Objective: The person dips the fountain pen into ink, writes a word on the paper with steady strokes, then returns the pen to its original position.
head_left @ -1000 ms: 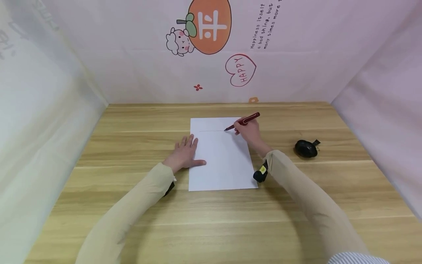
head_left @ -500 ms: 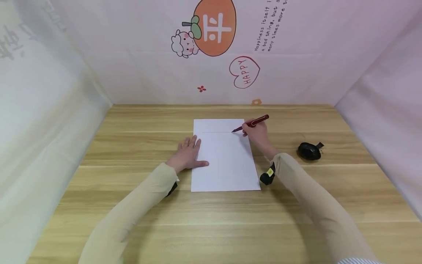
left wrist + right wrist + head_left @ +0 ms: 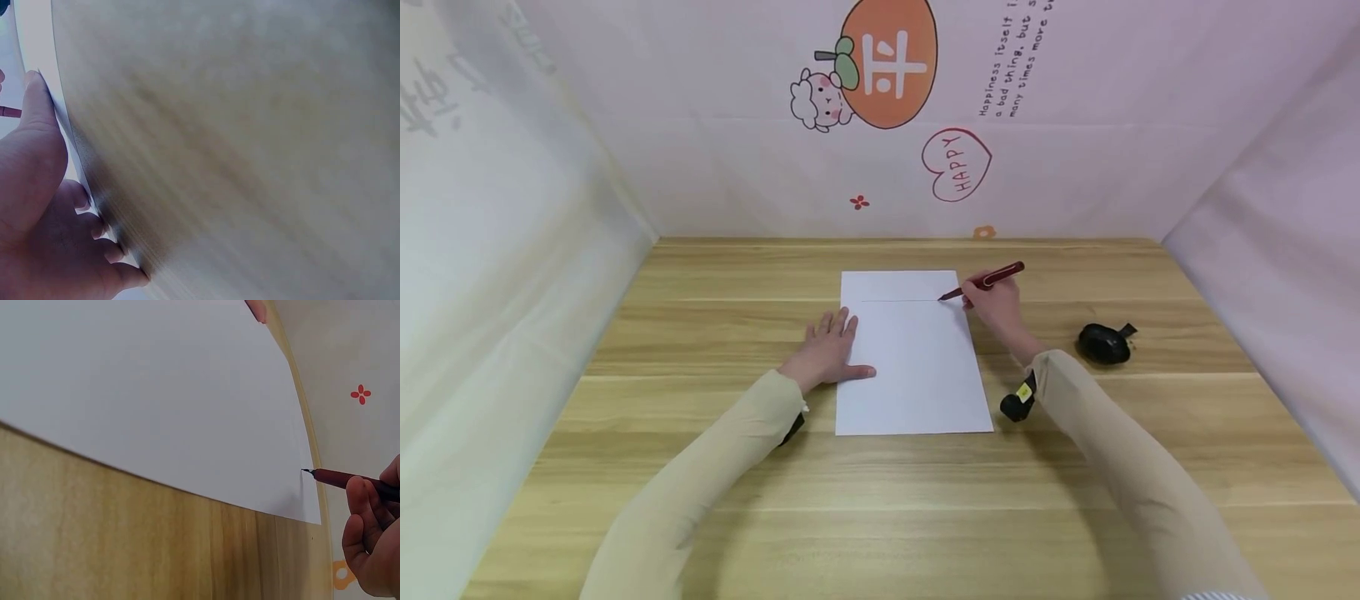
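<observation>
A white sheet of paper (image 3: 917, 367) lies on the wooden table. Across its upper part runs a thin, straight dark line (image 3: 898, 301). My right hand (image 3: 997, 306) pinches a dark red fountain pen (image 3: 1003, 273), whose nib touches the paper at the line's right end. In the right wrist view the pen (image 3: 337, 479) shows its dark nib against the sheet near the far edge. My left hand (image 3: 827, 352) rests flat with spread fingers over the paper's left edge, thumb on the sheet. In the left wrist view that hand (image 3: 37, 206) lies along the paper's edge.
A small shiny black object (image 3: 1103, 343) with a short tab sits on the table (image 3: 895, 517) to the right of my right hand. Behind the table hangs a white printed cloth (image 3: 737, 167), with more cloth at both sides. Each wrist wears a black camera (image 3: 1017, 405).
My right hand and the pen have moved to the right, and the line on the paper has grown longer with them. The left hand stays on the sheet. The head view has shifted slightly.
</observation>
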Demonstrator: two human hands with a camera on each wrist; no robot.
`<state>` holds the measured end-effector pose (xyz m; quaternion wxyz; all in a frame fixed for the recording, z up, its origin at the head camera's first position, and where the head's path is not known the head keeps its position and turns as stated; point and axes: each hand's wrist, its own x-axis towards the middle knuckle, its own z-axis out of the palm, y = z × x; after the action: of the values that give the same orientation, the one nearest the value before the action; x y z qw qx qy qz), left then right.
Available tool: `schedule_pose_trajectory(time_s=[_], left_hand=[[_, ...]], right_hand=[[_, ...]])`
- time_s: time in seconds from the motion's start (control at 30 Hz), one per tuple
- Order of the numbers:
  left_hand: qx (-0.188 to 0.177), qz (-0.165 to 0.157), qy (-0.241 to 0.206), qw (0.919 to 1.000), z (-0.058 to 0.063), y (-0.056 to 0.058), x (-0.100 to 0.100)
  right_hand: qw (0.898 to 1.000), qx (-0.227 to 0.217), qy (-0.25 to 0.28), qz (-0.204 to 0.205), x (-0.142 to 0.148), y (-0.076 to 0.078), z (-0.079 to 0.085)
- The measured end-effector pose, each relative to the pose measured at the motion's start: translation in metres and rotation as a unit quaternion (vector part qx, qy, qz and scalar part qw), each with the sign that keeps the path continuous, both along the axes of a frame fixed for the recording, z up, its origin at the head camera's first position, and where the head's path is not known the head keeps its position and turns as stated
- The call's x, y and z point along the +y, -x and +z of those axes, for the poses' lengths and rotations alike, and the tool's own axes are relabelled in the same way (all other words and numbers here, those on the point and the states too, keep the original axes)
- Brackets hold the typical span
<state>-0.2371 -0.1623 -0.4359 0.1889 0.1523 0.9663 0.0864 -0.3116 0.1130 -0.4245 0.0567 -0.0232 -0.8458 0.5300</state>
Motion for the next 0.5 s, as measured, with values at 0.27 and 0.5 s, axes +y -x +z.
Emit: schedule_pose_trajectory(time_s=[0.27,0.5], left_hand=[[-0.002,0.001,-0.003,1.0000,0.000,0.000,0.000],[-0.009,0.000,-0.005,1.0000,0.004,-0.001,0.000]], right_hand=[[1.000,0.005,0.007,-0.010,0.006,0.000,-0.001],[1.000,0.003,-0.003,-0.019,0.012,-0.001,-0.001]])
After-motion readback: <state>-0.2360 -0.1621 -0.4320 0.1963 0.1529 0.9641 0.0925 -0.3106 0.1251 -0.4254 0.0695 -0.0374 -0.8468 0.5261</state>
